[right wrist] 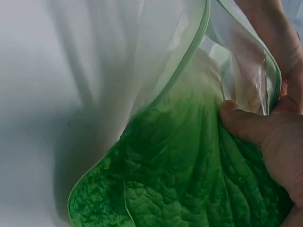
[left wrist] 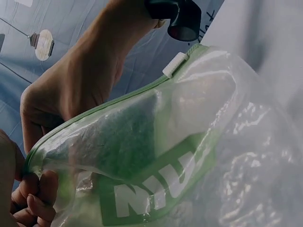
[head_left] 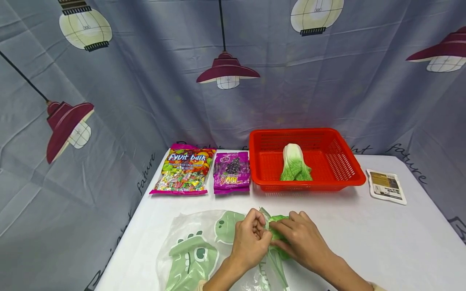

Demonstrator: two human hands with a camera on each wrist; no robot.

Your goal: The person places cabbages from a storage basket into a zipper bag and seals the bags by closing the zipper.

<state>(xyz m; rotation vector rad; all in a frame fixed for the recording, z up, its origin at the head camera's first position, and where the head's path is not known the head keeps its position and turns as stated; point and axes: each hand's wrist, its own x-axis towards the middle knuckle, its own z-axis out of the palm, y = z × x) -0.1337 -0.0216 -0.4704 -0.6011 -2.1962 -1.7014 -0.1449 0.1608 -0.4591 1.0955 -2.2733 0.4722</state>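
Observation:
A clear zip bag [head_left: 193, 258] with green cartoon prints lies at the front of the white table. My left hand [head_left: 251, 238] pinches the green-edged mouth of the bag, seen at lower left in the left wrist view. My right hand [head_left: 302, 238] holds a napa cabbage [right wrist: 175, 175], its thumb lying along the leaves. The cabbage's pale end is inside the open bag mouth, while its green leafy end sticks out. A white slider [left wrist: 175, 65] sits on the bag's green zip.
Behind the bag stands a red plastic basket [head_left: 262, 178] holding another napa cabbage [head_left: 294, 161]. A fruit candy bag [head_left: 185, 169] and a purple candy packet [head_left: 231, 173] lie left of it. On the right is a small white-edged packet [head_left: 386, 186]. A printed curtain [head_left: 164, 81] surrounds the table.

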